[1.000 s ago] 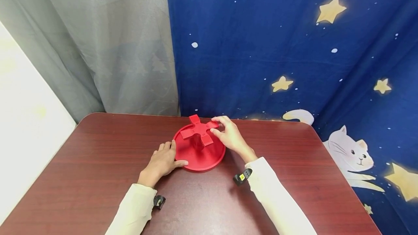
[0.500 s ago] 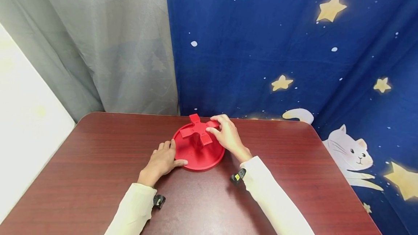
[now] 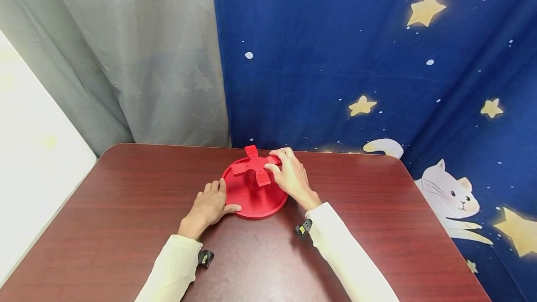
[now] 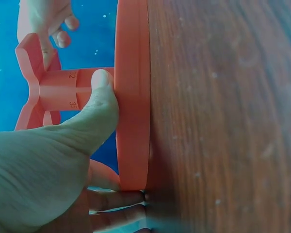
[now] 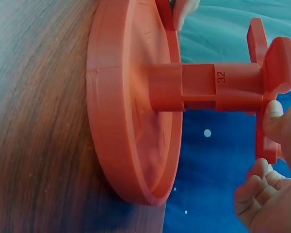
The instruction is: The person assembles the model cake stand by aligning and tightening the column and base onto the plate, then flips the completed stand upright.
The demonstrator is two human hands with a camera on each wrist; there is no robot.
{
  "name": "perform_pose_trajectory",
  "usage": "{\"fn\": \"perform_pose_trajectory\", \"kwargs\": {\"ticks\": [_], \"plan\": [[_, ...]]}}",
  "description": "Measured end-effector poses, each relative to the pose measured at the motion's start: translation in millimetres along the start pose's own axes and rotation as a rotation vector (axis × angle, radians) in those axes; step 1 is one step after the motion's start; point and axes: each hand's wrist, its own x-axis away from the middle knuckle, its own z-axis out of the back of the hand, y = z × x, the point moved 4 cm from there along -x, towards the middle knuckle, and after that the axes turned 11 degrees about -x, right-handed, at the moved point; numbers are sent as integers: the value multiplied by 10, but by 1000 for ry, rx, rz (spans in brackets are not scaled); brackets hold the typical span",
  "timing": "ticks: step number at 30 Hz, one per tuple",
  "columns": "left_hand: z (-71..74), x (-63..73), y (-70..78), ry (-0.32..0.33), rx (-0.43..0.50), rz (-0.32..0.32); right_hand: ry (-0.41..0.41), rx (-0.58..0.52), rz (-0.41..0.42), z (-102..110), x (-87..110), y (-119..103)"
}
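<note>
A red round base with a raised rim sits on the table. From its middle rises a red post marked with numbers. On top of the post is a red four-armed cross knob. My left hand grips the base's near left rim, thumb over the edge and fingers along the outside. My right hand pinches the knob's right arm between thumb and fingers, and partly hides that arm. In the left wrist view, the rim stands beside my left thumb.
The dark red-brown wooden table extends on all sides of the base. Behind its far edge hang a grey curtain and a blue curtain printed with stars and a cat. A bright white surface lies past the left edge.
My right hand and wrist have shifted a little left. The cross knob has turned slightly clockwise as seen from above. The left hand and base have stayed nearly in place.
</note>
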Motion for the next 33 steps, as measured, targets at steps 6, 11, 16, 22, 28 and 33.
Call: {"fn": "perform_pose_trajectory", "kwargs": {"ticks": [6,11,16,22,28,33], "plan": [[-6,5,-23,-13,-1,1,-3,-39,24,7,-8,11],[-22,9,-56,-22,36,-6,-41,-138,19,49,3,90],[-34,15,-104,-67,114,-25,-132,-278,-47,85,101,273],[-13,-12,-146,-92,154,-54,-309,-384,-81,110,275,478],[7,-40,-147,-69,191,-91,-468,-368,-165,82,429,623],[0,-46,-163,-46,189,-100,-476,-270,-169,33,497,641]]}}
